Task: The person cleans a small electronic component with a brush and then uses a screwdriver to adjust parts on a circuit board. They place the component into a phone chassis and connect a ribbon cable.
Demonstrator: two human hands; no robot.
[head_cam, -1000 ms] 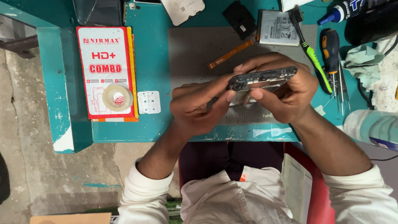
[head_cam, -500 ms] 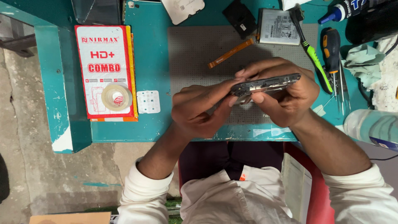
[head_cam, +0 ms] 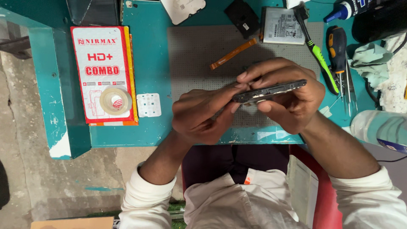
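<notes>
Centrally, a dark phone frame (head_cam: 271,91) is gripped edge-on above the grey work mat (head_cam: 199,55). It is held by the right hand (head_cam: 288,99), whose fingers (head_cam: 271,70) are curled closed over the far edge while the thumb is pressed against the near side. The left hand (head_cam: 203,114) is closed at the frame's left end, thumb and fingertips pinched together against its corner; a thin tool may be held there, but this cannot be told for certain.

Beneath the hands, the mat is spread on a teal table (head_cam: 152,51). An orange flex strip (head_cam: 234,54) is laid on the mat just beyond the hands, and a silver battery (head_cam: 282,25) is placed at the mat's far right corner, with a small black part (head_cam: 242,17) beside it to the left. To the right of the mat, a green-handled brush (head_cam: 316,51), a black and orange screwdriver (head_cam: 338,48) and thin tweezers (head_cam: 348,91) are laid side by side. Farther right, a pale green cloth (head_cam: 373,57) is bunched, and a blue-capped bottle (head_cam: 345,8) is seen at the far edge.

To the left of the mat, a small white perforated sheet (head_cam: 149,104) is placed, and beyond it a red and white packet (head_cam: 101,63) is laid flat with a roll of tape (head_cam: 115,101) resting on its near part. White sleeves (head_cam: 148,199) are worn on both arms.
</notes>
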